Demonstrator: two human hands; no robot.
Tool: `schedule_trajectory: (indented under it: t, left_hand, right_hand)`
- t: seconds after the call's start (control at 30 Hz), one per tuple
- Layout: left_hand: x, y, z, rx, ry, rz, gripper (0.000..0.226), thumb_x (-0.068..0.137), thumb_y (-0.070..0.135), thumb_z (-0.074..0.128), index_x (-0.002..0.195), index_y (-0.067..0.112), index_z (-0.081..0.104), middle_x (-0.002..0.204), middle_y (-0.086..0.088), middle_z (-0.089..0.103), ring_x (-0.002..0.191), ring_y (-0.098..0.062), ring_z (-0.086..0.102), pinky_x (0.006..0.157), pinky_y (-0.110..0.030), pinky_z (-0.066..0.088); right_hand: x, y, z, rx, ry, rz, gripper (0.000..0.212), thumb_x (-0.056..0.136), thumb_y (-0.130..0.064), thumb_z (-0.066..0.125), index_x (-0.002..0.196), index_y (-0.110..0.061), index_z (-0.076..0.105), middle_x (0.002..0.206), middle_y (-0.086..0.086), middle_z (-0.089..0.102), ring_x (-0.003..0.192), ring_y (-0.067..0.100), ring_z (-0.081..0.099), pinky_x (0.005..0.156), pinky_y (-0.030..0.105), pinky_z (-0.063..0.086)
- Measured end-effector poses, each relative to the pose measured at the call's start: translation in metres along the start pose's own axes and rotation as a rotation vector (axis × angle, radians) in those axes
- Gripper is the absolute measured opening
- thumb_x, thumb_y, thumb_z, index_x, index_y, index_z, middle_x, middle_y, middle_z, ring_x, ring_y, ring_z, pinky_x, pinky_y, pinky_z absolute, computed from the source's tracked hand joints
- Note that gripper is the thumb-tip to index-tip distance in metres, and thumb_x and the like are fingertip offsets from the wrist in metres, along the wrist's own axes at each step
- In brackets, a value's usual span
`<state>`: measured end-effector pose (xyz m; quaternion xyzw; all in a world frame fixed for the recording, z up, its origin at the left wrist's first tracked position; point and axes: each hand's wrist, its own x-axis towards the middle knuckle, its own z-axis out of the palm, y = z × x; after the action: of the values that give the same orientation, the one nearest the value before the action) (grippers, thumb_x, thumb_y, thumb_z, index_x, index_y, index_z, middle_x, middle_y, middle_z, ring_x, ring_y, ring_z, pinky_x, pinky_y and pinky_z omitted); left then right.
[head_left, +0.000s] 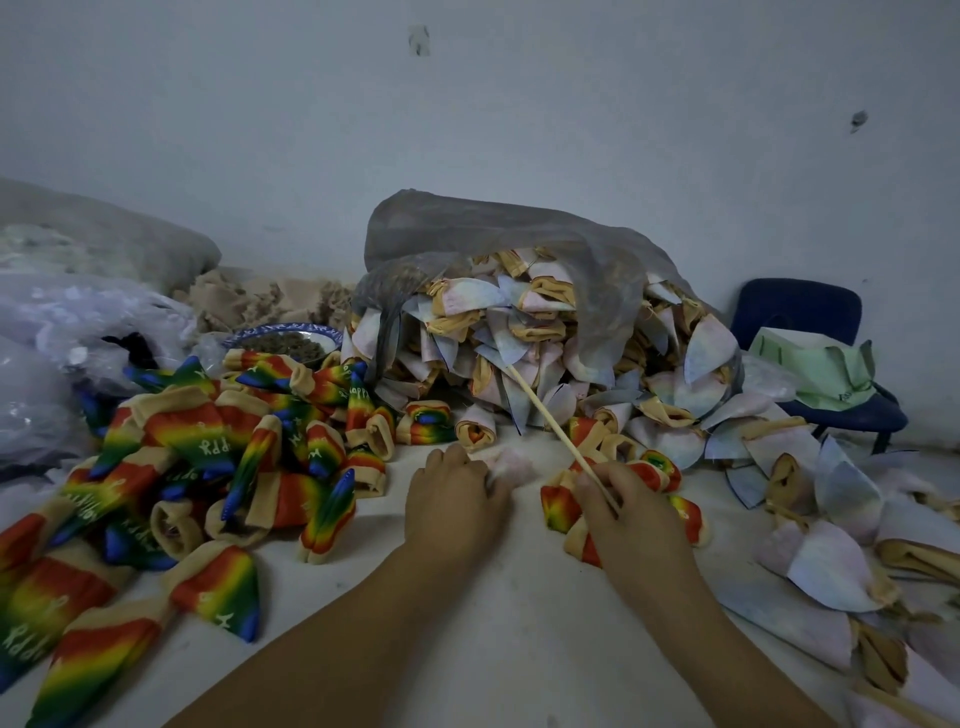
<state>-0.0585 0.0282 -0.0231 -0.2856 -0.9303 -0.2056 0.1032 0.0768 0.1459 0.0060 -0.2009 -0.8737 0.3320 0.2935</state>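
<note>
Right hand (634, 514): nearest item, fingers curled tight round the lower end of a thin wooden stick (545, 415). The stick slants up and away to the left, its far tip against the heap behind.

Left hand (457, 499): just beside the right, knuckles up, fingers bent down and gripping a pale piece (511, 464) that shows beyond the knuckles. The fingertips are hidden, so the firmness of the grip cannot be told.

Pale piece: a small pinkish-white fabric pocket, lying on the white surface (467, 613) between the two hands.

Step in hand, as judged: turning the pale piece printed side out with the stick.

Handling notes:
- Find and hold open the mouth of the pocket with the left hand.
- Draw the stick back and feed its tip inside to the closed point.
- Push slowly, since a hard jab could burst the seam.
- Roll the cloth back over the stick until the point stands out fully.

Rainbow pieces (208, 457): a loose pile to the left, a few also under the right hand.

Heap of pale pieces (519, 332): further back, spilling from a grey bag (467, 228).

Bowl (283, 338): left of the heap.

Blue chair (810, 312): far right.
</note>
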Motion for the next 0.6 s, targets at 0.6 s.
schedule_trajectory:
  t: [0.6]
  left_hand:
    - [-0.027,0.01,-0.014,-0.857,-0.092,0.256,0.029,0.1,0.031,0.052,0.125,0.042,0.063,0.127,0.031,0.055,0.123,0.013,0.043,0.098,-0.002,0.033]
  right_hand:
    - [0.006,-0.003,0.006,0.719,-0.097,0.368,0.039,0.091,-0.055,0.046,0.1,-0.023,0.066,0.04,-0.012,0.043,0.033,0.004,0.038,0.036,0.017,0.028]
